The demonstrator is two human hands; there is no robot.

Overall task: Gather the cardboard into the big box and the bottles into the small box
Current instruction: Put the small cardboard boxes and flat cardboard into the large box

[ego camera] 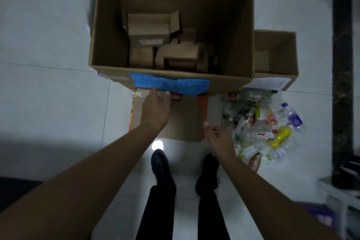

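The big brown box (105, 31) stands open on the floor with several folded cardboard pieces (167, 48) lying inside. To its right sits the small box (292, 54); no bottles show inside it. A flattened cardboard sheet (183, 121) with orange edges lies on the floor in front of the big box. My left hand (155, 109) hovers over its left part, fingers spread and empty. At the sheet's right edge my right hand (218, 138) is open too. A pile of plastic bottles (261, 126) lies on the floor to the right.
My two black shoes (161, 163) stand on the pale tiled floor just behind the sheet. A dark strip (342, 64) runs along the right side. A blue label (169, 84) is stuck on the big box's near wall.
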